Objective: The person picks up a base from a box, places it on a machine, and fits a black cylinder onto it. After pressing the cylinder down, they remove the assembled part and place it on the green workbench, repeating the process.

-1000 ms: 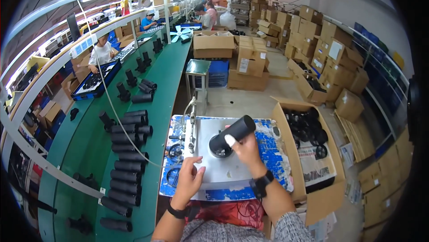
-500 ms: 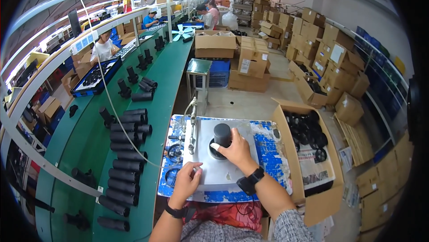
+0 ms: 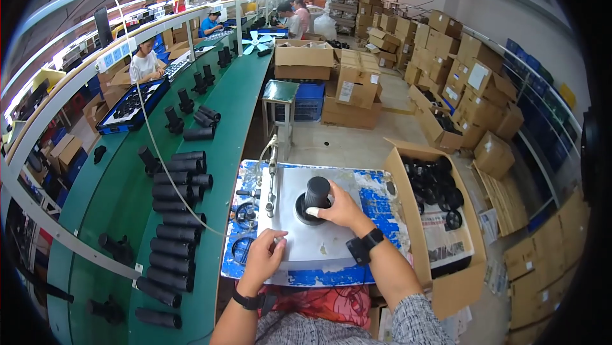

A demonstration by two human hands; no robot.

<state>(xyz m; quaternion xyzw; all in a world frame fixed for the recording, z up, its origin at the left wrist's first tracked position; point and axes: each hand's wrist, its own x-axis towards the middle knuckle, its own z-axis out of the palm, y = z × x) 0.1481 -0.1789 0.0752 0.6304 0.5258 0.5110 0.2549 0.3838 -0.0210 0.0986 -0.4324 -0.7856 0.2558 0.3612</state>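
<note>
A black cylindrical tube (image 3: 317,193) stands, leaning slightly, in a round black ring seat (image 3: 305,212) on a grey metal plate (image 3: 325,243). My right hand (image 3: 341,208) is closed around the tube from the right, a white covering on its thumb. At the plate's front left, my left hand (image 3: 264,256) is curled, thumb and forefinger together. A small pale piece shows at those fingertips, too small to name. Close by that hand is a metal rod fixture (image 3: 271,182) with a hose on the plate's left side. Black rings (image 3: 244,215) lie left of the plate.
A green bench (image 3: 220,173) on the left carries rows of black tubes (image 3: 175,233) and a blue-edged tray (image 3: 134,106). On the right, an open carton (image 3: 475,243) holds black ring-shaped parts. Ahead stand a stool (image 3: 280,92) and stacked cartons (image 3: 357,80). People sit across the bench.
My right hand has turned a little around the tube, its fingers now further behind it. The left hand stays nearly in place. The whole view has shifted slightly.
</note>
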